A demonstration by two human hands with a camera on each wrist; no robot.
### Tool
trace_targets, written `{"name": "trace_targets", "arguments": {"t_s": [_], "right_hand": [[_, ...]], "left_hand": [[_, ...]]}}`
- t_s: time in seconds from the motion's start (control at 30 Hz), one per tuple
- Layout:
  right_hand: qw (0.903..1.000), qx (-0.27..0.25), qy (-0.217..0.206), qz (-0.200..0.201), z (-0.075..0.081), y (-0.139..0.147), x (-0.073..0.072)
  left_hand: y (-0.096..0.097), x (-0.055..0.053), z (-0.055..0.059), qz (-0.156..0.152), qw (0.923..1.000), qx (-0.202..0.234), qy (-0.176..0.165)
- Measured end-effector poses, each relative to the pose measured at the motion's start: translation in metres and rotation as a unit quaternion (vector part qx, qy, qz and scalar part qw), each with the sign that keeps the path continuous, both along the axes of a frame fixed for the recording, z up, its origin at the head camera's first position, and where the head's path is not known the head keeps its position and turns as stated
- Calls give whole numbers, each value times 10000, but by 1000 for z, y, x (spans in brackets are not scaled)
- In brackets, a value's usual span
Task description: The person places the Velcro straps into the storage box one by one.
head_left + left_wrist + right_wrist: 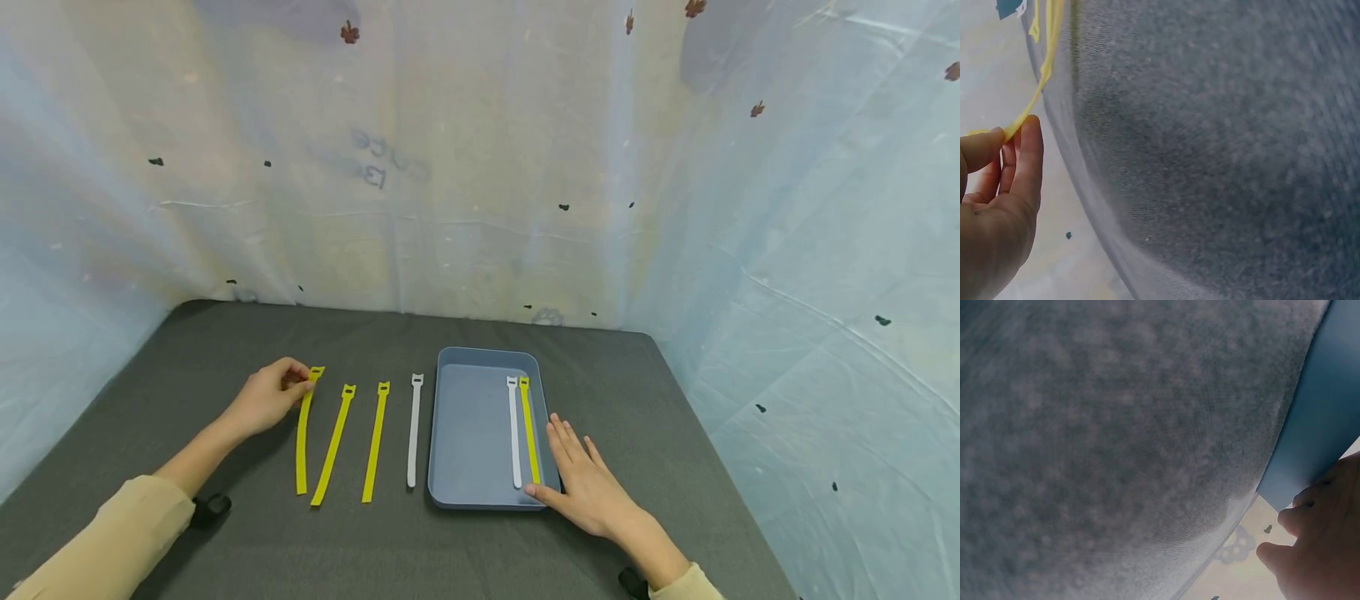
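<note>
My left hand (264,398) pinches a yellow cable tie strap (302,454) near its slotted head, between thumb and fingers. In the left wrist view that strap (1034,100) bends down from the fingertips of the hand (1007,200). To its right lie two more yellow straps, a tilted one (332,450) and a straighter one (374,446), then a white strap (413,433). Inside the blue-grey tray (468,433) are a white strap (514,437) and a yellow strap (529,433), side by side. With fingers extended, my right hand (588,492) rests against the tray's right side.
A dark grey cloth (300,550) covers the table. Pale plastic sheeting (480,167) hangs behind it and along both sides. Black bands (212,510) show at the wrists.
</note>
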State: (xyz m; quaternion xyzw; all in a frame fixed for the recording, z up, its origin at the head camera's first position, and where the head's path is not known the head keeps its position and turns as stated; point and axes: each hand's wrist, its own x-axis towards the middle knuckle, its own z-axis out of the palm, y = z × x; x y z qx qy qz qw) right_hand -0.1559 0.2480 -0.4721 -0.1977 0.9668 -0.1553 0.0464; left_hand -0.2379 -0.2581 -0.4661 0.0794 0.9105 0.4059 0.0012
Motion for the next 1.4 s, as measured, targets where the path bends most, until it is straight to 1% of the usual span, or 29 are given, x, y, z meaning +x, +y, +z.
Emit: {"name": "trace_targets", "arguments": {"t_s": [0.37, 0.57, 0.77, 1.03, 1.4], "right_hand": [[10000, 15, -1, -11, 1, -1, 0], [10000, 22, 24, -13, 1, -1, 1], [10000, 27, 34, -13, 1, -1, 1], [10000, 28, 5, -27, 2, -1, 1], [10000, 57, -51, -41, 1, 0, 0]], "left_hand": [[-3, 8, 13, 156, 9994, -13, 298], [1, 12, 21, 306, 9989, 44, 366], [7, 14, 30, 409, 9982, 191, 396], [25, 19, 44, 451, 9961, 600, 468], [51, 22, 51, 219, 9912, 1140, 640]]}}
